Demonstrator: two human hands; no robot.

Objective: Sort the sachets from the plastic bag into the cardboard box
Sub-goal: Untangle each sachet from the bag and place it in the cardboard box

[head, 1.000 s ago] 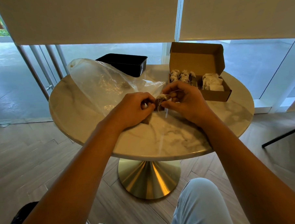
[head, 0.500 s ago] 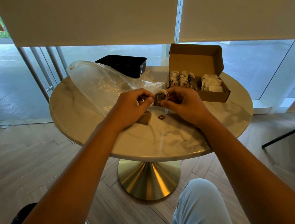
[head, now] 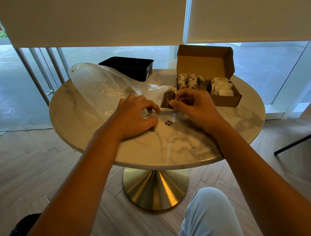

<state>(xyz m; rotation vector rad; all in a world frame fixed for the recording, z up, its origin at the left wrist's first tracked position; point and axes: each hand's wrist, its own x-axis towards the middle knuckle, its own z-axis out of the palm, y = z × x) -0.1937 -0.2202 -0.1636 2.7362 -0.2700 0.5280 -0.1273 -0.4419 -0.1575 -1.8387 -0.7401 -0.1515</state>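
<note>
A clear plastic bag lies crumpled on the left half of the round marble table. My left hand rests on the bag's near edge, its fingers curled down on the plastic. In my right hand is a brown sachet with its white string looped around it, held just left of the cardboard box. The box stands open at the back right. Its left part holds rows of wrapped sachets, its right part pale flat sachets.
A black plastic tub stands at the table's far edge behind the bag. A small dark paper tag lies on the marble between my hands. My knee shows below the table. Window glass lies behind the table.
My left hand has let go of the sachet and dropped onto the bag's edge. My right hand keeps the sachet and has shifted slightly toward the box. The small tag now lies on the table.
</note>
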